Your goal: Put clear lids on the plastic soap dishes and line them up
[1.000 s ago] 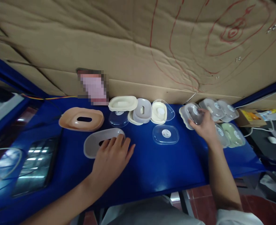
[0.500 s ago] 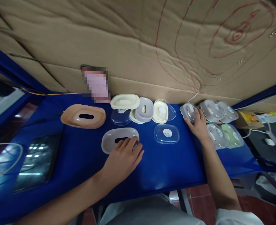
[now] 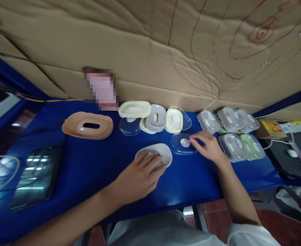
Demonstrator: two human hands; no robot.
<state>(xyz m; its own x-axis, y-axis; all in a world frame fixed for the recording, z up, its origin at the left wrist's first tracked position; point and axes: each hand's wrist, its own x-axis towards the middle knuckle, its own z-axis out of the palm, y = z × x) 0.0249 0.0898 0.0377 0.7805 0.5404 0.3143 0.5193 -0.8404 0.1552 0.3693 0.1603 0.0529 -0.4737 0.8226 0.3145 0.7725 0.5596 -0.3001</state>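
My left hand [image 3: 142, 176] has its fingers bent into a grey oval plastic dish [image 3: 167, 152] on the blue table, gripping it. The slot in its floor is mostly covered by those fingers. Just to the right, a clear plastic lid [image 3: 176, 145] with a round white sticker lies by the dish. The fingers and thumb of my right hand [image 3: 208, 145] close on the lid's right edge. Behind the lid is a cream dish [image 3: 173, 127] with a clear lid under it. A lidded grey box [image 3: 208, 122] stands beyond my right hand.
Several lidded boxes, one a green box [image 3: 253, 147], are grouped at the right. A peach dish [image 3: 101, 126] sits at the left, behind a dark tablet-like panel [image 3: 38, 176]. Cream and grey dishes [image 3: 157, 114] line the cardboard wall [image 3: 140, 44].
The grey dish has slid right under my left hand. My right hand has left the lidded grey box and come down to the clear lid, which has shifted slightly right.
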